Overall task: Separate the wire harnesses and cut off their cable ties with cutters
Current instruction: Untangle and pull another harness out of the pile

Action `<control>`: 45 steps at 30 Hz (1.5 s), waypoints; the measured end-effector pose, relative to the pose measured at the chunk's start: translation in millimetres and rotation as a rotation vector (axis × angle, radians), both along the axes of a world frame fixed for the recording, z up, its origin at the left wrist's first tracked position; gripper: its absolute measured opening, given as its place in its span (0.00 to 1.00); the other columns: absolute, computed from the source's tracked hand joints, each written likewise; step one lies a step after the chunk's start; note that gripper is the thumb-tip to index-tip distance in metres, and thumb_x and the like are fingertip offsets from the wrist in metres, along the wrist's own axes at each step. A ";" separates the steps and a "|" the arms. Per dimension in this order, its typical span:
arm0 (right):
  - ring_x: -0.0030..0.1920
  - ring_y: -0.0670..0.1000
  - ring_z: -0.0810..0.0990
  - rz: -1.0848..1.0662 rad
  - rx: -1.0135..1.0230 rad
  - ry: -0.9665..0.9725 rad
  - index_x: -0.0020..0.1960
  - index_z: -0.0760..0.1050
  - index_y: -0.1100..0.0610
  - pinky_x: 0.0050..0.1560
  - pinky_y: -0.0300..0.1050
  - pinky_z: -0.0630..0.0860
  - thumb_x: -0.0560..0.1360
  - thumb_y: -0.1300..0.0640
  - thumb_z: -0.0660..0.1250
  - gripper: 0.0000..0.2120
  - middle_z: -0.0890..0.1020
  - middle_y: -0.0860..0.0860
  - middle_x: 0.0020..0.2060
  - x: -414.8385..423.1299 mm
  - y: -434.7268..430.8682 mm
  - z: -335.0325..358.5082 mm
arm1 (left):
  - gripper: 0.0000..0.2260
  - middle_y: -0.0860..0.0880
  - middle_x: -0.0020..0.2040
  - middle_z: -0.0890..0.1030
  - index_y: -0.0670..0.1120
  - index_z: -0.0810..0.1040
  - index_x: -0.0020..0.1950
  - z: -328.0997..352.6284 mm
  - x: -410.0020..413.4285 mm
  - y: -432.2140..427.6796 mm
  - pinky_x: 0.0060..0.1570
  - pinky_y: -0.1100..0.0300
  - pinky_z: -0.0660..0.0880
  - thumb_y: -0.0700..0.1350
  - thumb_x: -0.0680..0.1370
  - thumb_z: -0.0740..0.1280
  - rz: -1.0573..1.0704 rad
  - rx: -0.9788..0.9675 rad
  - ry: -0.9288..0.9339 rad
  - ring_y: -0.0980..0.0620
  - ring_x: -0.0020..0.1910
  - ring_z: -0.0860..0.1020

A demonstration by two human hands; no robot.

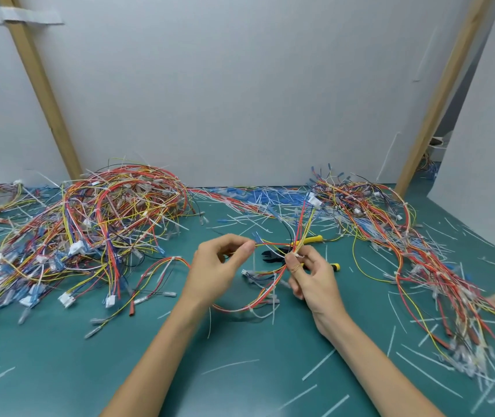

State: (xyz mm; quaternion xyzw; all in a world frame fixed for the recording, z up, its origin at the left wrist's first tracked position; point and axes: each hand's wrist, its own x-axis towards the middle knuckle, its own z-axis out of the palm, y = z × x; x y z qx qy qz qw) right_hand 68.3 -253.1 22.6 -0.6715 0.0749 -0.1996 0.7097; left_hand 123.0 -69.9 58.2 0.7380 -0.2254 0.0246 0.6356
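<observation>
Backdrop: white wall panels (240, 85) and slanting wooden posts (41, 85) behind a green surface (59, 371).
Piles: tangled tied harnesses (104, 212) at far left, a looser spread of wires (390, 224) at right.
Scraps: cut white cable ties (318, 368) strewn across the surface.
Held harness (240, 310): between both hands, its loop sagging toward the surface.
Left hand (216, 266): fingers (246, 248) pinched together on the harness's wire ends.
Right hand (312, 278): fingers (292, 263) clamped on the harness bundle.
Cutters (273, 254): lying just behind the right hand, yellow handles partly hidden.
</observation>
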 end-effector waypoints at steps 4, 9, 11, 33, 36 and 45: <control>0.25 0.42 0.71 -0.069 -0.164 -0.037 0.49 0.76 0.56 0.27 0.33 0.68 0.78 0.53 0.70 0.07 0.81 0.42 0.36 0.9 -0.5 -0.1 | 0.09 0.57 0.34 0.81 0.45 0.85 0.42 3.0 0.3 5.5 0.42 0.69 0.72 0.48 0.79 0.70 -0.116 -0.033 0.105 0.61 0.35 0.74; 0.25 0.49 0.76 -0.064 -0.203 -0.066 0.50 0.78 0.53 0.23 0.36 0.67 0.80 0.58 0.68 0.02 0.85 0.49 0.41 2.6 -3.9 0.7 | 0.13 0.58 0.30 0.77 0.47 0.81 0.37 0.2 2.8 8.2 0.38 0.67 0.67 0.50 0.80 0.69 0.128 0.144 -0.128 0.62 0.31 0.72; 0.26 0.51 0.76 -0.032 -0.230 -0.076 0.50 0.79 0.53 0.22 0.38 0.67 0.81 0.59 0.66 0.04 0.85 0.50 0.40 2.1 -7.1 2.1 | 0.12 0.60 0.33 0.78 0.50 0.81 0.37 -2.7 3.1 8.9 0.49 0.58 0.66 0.51 0.79 0.69 0.286 0.280 -0.257 0.61 0.40 0.74; 0.29 0.49 0.77 -0.108 -0.208 -0.139 0.47 0.82 0.49 0.26 0.34 0.69 0.80 0.56 0.69 0.05 0.85 0.50 0.40 -6.2 0.7 11.4 | 0.05 0.56 0.34 0.76 0.51 0.79 0.46 -12.1 5.1 4.6 0.38 0.54 0.76 0.48 0.76 0.74 0.278 0.162 -0.495 0.56 0.34 0.76; 0.34 0.46 0.81 -0.063 -0.120 -0.125 0.49 0.84 0.51 0.28 0.32 0.71 0.76 0.57 0.74 0.03 0.87 0.50 0.42 -8.2 3.4 14.4 | 0.08 0.54 0.36 0.77 0.50 0.78 0.42 -10.1 6.8 4.9 0.42 0.47 0.74 0.51 0.78 0.70 0.267 0.172 -0.546 0.54 0.35 0.76; 0.40 0.53 0.87 -0.040 -0.052 -0.104 0.54 0.80 0.55 0.27 0.39 0.74 0.76 0.63 0.73 0.08 0.86 0.52 0.44 -9.6 0.6 17.7 | 0.15 0.53 0.27 0.68 0.49 0.81 0.39 -12.3 2.9 0.6 0.41 0.56 0.66 0.55 0.80 0.65 0.192 0.224 -0.535 0.50 0.29 0.68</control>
